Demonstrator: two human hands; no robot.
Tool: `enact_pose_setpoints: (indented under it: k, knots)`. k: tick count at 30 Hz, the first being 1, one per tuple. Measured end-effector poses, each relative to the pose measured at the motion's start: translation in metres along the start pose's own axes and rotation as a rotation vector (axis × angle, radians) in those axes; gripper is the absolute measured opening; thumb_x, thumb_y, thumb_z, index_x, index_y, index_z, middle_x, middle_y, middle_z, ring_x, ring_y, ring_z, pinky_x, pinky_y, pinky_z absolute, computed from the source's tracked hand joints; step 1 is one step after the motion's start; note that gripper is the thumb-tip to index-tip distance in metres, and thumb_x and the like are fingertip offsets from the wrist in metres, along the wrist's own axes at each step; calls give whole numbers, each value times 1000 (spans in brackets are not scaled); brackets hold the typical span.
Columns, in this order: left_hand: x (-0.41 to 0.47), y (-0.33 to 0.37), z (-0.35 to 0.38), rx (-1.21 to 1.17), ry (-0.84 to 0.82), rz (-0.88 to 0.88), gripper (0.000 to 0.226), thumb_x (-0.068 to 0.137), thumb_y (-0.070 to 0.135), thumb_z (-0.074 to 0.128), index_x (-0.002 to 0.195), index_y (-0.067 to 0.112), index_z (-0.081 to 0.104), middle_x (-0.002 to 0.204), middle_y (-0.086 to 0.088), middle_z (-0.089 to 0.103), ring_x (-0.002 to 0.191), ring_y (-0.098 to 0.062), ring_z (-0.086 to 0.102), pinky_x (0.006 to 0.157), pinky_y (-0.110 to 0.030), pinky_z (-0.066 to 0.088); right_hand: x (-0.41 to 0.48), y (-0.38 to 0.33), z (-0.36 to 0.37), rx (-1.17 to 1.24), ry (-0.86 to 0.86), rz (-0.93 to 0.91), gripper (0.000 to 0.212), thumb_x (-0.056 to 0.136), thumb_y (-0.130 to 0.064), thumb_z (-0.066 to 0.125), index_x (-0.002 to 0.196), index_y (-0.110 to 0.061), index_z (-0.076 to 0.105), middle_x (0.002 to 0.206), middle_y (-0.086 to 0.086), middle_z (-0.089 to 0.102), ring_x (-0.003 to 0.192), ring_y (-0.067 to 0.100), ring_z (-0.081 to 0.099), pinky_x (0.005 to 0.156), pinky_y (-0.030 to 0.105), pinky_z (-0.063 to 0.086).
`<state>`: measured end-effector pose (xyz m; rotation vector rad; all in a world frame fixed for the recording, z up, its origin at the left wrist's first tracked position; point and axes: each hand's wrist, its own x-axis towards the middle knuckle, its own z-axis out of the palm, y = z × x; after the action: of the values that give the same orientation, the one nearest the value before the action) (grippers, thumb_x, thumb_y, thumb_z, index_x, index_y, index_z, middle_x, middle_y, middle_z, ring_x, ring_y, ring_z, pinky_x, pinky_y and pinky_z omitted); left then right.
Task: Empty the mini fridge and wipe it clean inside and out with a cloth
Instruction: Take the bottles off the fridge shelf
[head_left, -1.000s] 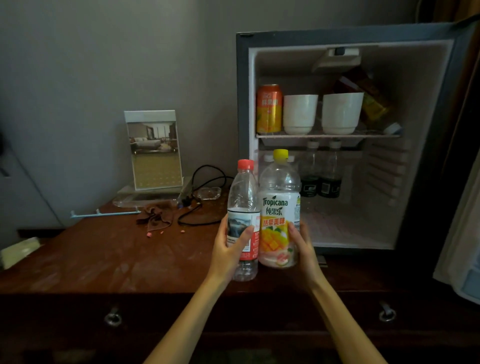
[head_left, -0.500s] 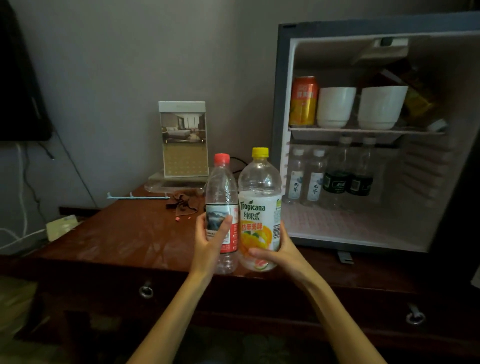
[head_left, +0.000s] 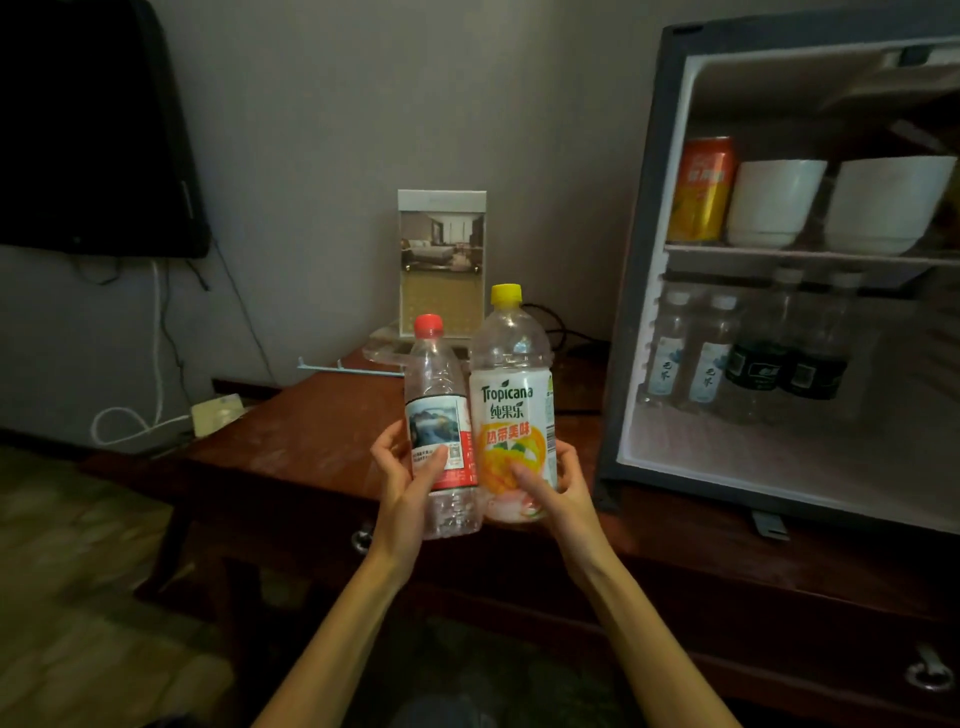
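My left hand (head_left: 405, 483) grips a clear water bottle (head_left: 441, 415) with a red cap. Beside it, my right hand (head_left: 550, 488) grips a Tropicana bottle (head_left: 511, 395) with a yellow cap. Both bottles are upright and touch each other, held above the wooden desk (head_left: 311, 447), left of the open mini fridge (head_left: 639, 312). On the fridge's upper shelf stand an orange can (head_left: 701, 189) and two white bowls (head_left: 774, 200). Several small bottles (head_left: 709, 358) stand on the fridge floor.
An acrylic sign holder (head_left: 441, 265) stands at the back of the desk by the wall, with a black cable (head_left: 558, 332) behind the bottles. A dark TV (head_left: 88, 130) hangs at the upper left, white cords below it. Drawer handles (head_left: 930, 675) face me.
Both hands have carried the two bottles leftward, away from the fridge opening, and my view has turned left so the fridge sits further right.
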<state>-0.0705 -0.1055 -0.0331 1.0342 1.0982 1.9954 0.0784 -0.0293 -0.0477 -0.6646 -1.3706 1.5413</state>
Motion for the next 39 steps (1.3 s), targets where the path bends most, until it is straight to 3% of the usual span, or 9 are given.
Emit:
enact_pose_setpoints:
  k: [3, 6, 12, 20, 24, 28, 32, 36, 39]
  knots:
    - [-5, -1, -17, -10, 225, 3, 36, 94, 13, 56, 125, 23, 41, 112, -6, 60, 87, -17, 69, 60, -25, 56, 3, 15, 28, 50, -47, 40, 69, 71, -30, 83, 127, -12, 47, 110, 10, 71, 101, 30, 69, 91, 49, 54]
    - [-12, 0, -42, 23, 427, 54, 34, 90, 17, 64, 119, 31, 51, 119, -4, 61, 102, -21, 65, 75, -33, 57, 3, 34, 58, 74, -110, 90, 62, 71, -30, 74, 127, -18, 50, 111, 7, 71, 100, 26, 69, 89, 45, 55]
    - [-31, 10, -106, 63, 525, 71, 37, 94, 15, 57, 128, 24, 46, 131, -12, 54, 110, -28, 61, 86, -40, 55, -4, 69, 116, 96, -276, 183, 61, 72, -27, 79, 127, -19, 53, 112, 5, 71, 102, 23, 69, 87, 41, 55]
    - [-71, 38, -194, 191, 587, 125, 72, 68, 31, 67, 134, 19, 40, 132, -15, 47, 104, -21, 62, 68, -21, 53, -20, 99, 198, 111, -500, 260, 64, 63, -26, 81, 121, -24, 53, 108, 1, 71, 97, 19, 70, 78, 34, 57]
    - [-92, 50, -227, 200, 726, 167, 61, 80, 16, 68, 132, 10, 37, 122, -5, 51, 85, 1, 66, 62, -14, 51, -34, 121, 239, 110, -592, 295, 76, 56, -31, 87, 123, -25, 53, 111, 1, 71, 101, 20, 69, 85, 38, 56]
    - [-110, 48, -257, 178, 895, 184, 38, 88, 6, 63, 122, 12, 47, 117, -5, 57, 91, -7, 61, 60, -13, 50, -51, 148, 271, 123, -644, 339, 68, 64, -23, 86, 122, -26, 51, 111, 2, 70, 99, 19, 69, 84, 36, 57]
    - [-126, 32, -284, 200, 907, 165, 41, 85, 15, 68, 122, 21, 52, 121, -4, 60, 95, -12, 66, 69, -23, 56, -61, 178, 291, 103, -651, 393, 80, 55, -31, 88, 126, -26, 50, 111, 2, 70, 97, 19, 70, 83, 37, 57]
    - [-129, 9, -313, 219, 751, -2, 79, 65, 33, 85, 133, 36, 44, 133, -6, 54, 112, -26, 63, 88, -48, 55, -54, 210, 304, 83, -603, 413, 92, 49, -34, 88, 132, -24, 48, 111, 2, 71, 97, 20, 70, 82, 38, 57]
    - [-128, -7, -329, 221, 752, -64, 80, 69, 21, 84, 133, 38, 40, 133, -7, 51, 110, -25, 63, 80, -35, 58, -46, 235, 310, 54, -615, 432, 87, 57, -27, 83, 135, -24, 46, 113, 1, 69, 95, 14, 70, 70, 25, 57]
